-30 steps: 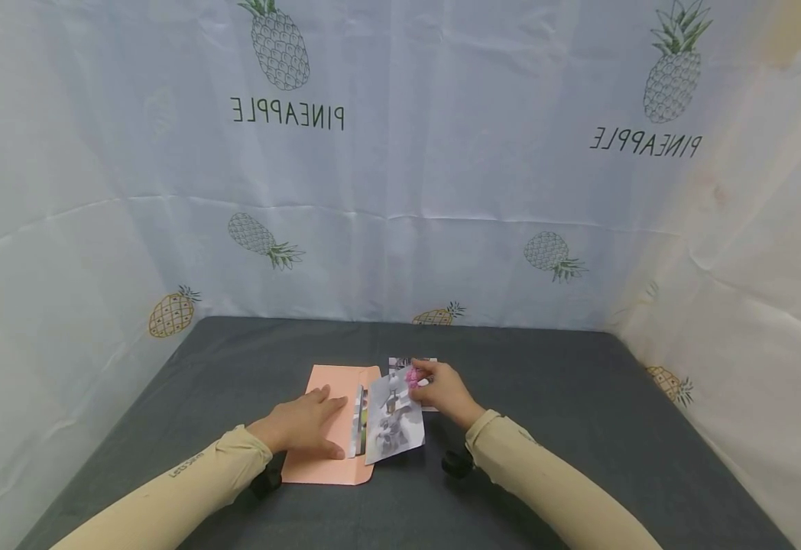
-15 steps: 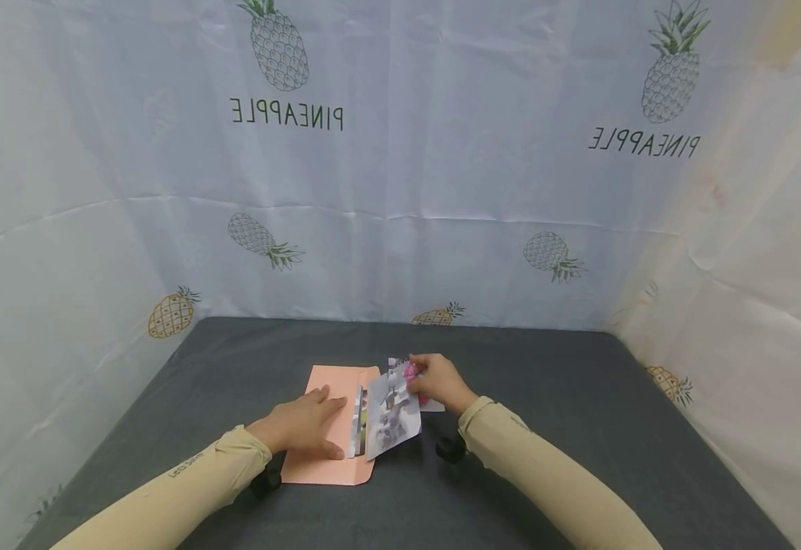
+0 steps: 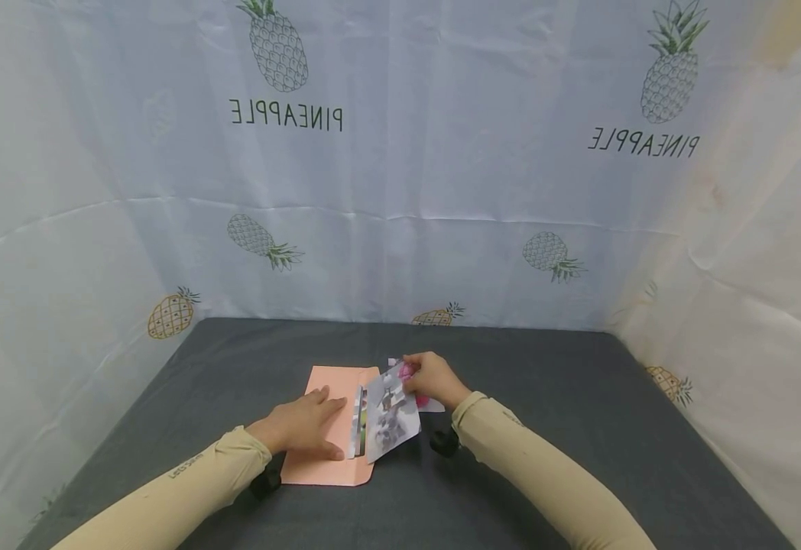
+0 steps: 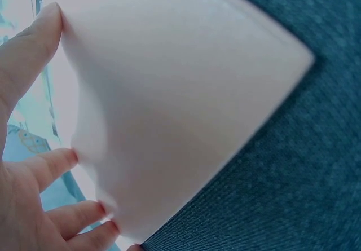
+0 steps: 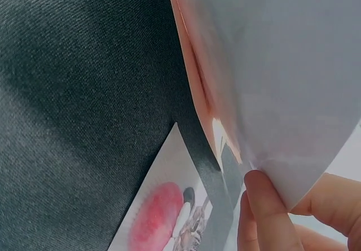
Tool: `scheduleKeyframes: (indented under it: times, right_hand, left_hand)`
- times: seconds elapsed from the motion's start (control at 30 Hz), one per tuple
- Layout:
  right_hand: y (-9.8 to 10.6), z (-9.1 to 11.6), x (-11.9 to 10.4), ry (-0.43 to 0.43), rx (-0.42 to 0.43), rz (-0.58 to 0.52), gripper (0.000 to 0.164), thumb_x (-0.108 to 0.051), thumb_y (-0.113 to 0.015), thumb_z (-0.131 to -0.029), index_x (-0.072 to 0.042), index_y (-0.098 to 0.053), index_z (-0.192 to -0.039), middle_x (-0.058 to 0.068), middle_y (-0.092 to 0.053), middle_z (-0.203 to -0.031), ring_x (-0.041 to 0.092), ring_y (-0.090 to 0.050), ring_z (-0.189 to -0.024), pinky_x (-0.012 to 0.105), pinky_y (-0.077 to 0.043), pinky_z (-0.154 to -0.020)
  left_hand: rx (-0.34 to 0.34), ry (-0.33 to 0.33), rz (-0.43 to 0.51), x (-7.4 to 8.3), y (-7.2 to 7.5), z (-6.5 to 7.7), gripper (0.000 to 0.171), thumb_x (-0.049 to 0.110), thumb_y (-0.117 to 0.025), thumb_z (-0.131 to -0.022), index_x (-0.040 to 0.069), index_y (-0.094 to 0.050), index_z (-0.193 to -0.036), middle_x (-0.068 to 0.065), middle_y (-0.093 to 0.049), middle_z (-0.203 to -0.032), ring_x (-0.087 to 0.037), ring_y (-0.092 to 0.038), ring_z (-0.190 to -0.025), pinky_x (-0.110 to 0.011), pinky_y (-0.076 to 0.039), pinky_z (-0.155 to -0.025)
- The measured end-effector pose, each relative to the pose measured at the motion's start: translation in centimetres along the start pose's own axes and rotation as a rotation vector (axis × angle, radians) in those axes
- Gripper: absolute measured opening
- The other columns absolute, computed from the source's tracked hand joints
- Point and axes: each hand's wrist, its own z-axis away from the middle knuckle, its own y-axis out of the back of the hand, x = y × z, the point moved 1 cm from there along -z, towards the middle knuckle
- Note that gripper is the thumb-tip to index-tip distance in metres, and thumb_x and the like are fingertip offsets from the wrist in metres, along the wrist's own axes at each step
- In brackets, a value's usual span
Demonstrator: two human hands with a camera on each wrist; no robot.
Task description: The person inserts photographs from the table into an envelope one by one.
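Note:
A pink envelope (image 3: 332,376) lies on the dark table, its opening toward the right. My left hand (image 3: 304,424) rests on it with fingers spread; in the left wrist view the fingertips touch the pale envelope (image 4: 180,93). Several photos (image 3: 358,428) stick out of the opening. My right hand (image 3: 433,380) pinches the upper corner of a greyish photo (image 3: 392,420), tilted, its left edge over the envelope's flap. In the right wrist view the thumb and fingers hold the corner of this photo's plain back (image 5: 304,82).
Another photo (image 3: 435,406) with a pink shape lies on the table under the right hand, shown also as a photo (image 5: 158,217) in the right wrist view. A white curtain (image 3: 400,168) with pineapple prints surrounds the dark tabletop (image 3: 531,397).
My right hand has moved slightly left with the pinched photo, whose edge stays at the envelope's opening. More of the photo beneath shows. The left hand has not moved.

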Motion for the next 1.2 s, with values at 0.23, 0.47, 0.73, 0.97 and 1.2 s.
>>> scheduleKeyframes:
  times: [0.23,0.47,0.73,0.97,1.2]
  right_hand:
    - [-0.4,0.2,0.1,-0.005,-0.012,-0.023,0.060,0.004,-0.075,-0.074,0.000,-0.058,-0.132,0.014,-0.066,-0.112,0.018,-0.055,-0.086,0.028,-0.050,-0.069]
    - [-1.1,0.5,0.6,0.044,0.012,-0.024,0.059,0.005,-0.074,-0.074,0.001,-0.059,-0.130,0.014,-0.066,-0.106,0.020,-0.056,-0.086,0.029,-0.051,-0.069]
    - [-2.2,0.8,0.7,0.061,0.018,-0.125,0.062,0.010,-0.070,-0.075,0.004,-0.054,-0.134,0.019,-0.064,-0.109,0.016,-0.057,-0.074,0.029,-0.055,-0.061]
    - [-3.3,0.8,1.3,0.052,0.059,-0.206,0.065,0.012,-0.068,-0.074,0.005,-0.051,-0.136,0.021,-0.063,-0.109,0.015,-0.059,-0.073,0.033,-0.058,-0.066]
    - [-3.7,0.9,2.0,0.079,0.091,-0.178,0.064,0.010,-0.068,-0.075,0.003,-0.052,-0.136,0.020,-0.064,-0.107,0.012,-0.052,-0.067,0.027,-0.053,-0.060]
  left_hand:
    - [0.005,-0.007,0.006,0.0,0.1,0.2,0.094,0.060,-0.079,-0.068,0.017,-0.045,-0.145,-0.021,-0.033,-0.153,-0.038,-0.034,-0.140,-0.061,-0.039,-0.100]
    - [0.001,0.001,0.002,0.1,0.1,0.1,0.094,0.060,-0.078,-0.069,0.017,-0.045,-0.145,-0.020,-0.033,-0.154,-0.038,-0.035,-0.140,-0.061,-0.039,-0.100]
    - [0.001,-0.009,-0.013,0.1,0.0,0.1,0.093,0.061,-0.076,-0.070,0.016,-0.045,-0.145,-0.021,-0.034,-0.153,-0.039,-0.035,-0.140,-0.061,-0.040,-0.098]
    - [0.004,-0.016,-0.012,0.1,0.1,0.1,0.094,0.061,-0.076,-0.070,0.016,-0.045,-0.145,-0.022,-0.033,-0.153,-0.039,-0.035,-0.140,-0.061,-0.040,-0.098]
    - [0.002,-0.013,-0.015,0.1,0.0,0.2,0.094,0.061,-0.076,-0.069,0.016,-0.045,-0.145,-0.022,-0.033,-0.153,-0.039,-0.035,-0.140,-0.061,-0.041,-0.098]
